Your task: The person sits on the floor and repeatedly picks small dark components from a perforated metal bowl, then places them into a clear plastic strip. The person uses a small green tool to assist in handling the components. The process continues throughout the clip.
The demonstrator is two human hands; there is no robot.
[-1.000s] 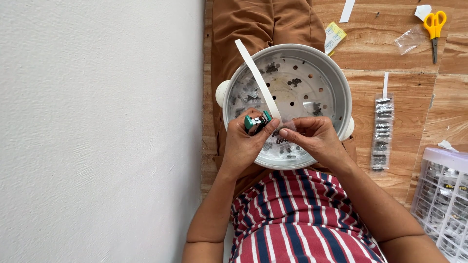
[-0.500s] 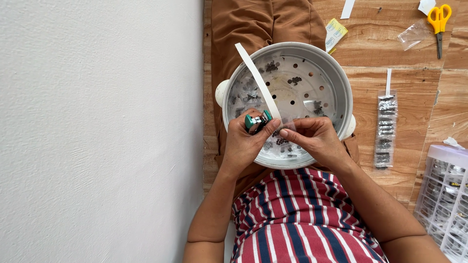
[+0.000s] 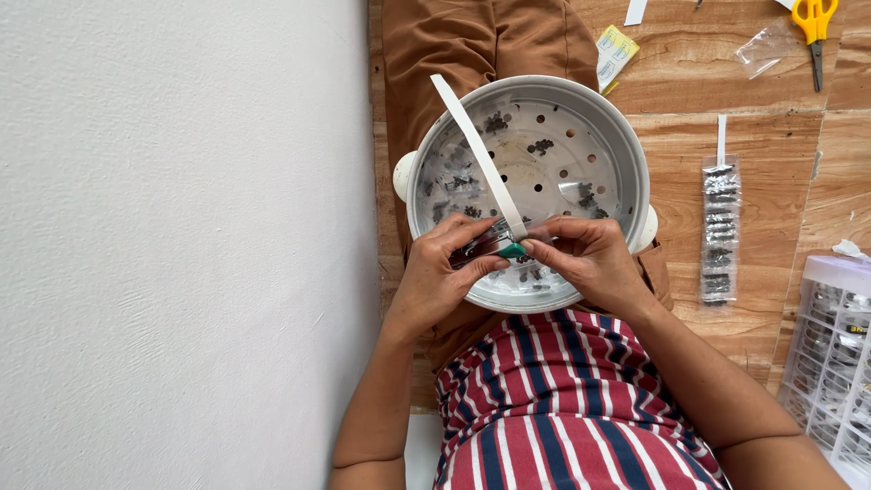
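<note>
Currently, left hand (image 3: 445, 277) is gripping a small green stapler (image 3: 497, 243), now closing on the white strip (image 3: 478, 154) that right hand (image 3: 585, 259) is pinching, apparently, at six o'clock over the perforated pot (image 3: 626, 150).

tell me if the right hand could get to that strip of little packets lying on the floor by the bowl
Probably yes. The strip of packets lies on the bare wood just right of the bowl, with nothing between it and the right hand, though that hand is now pinching the white strip.
</note>
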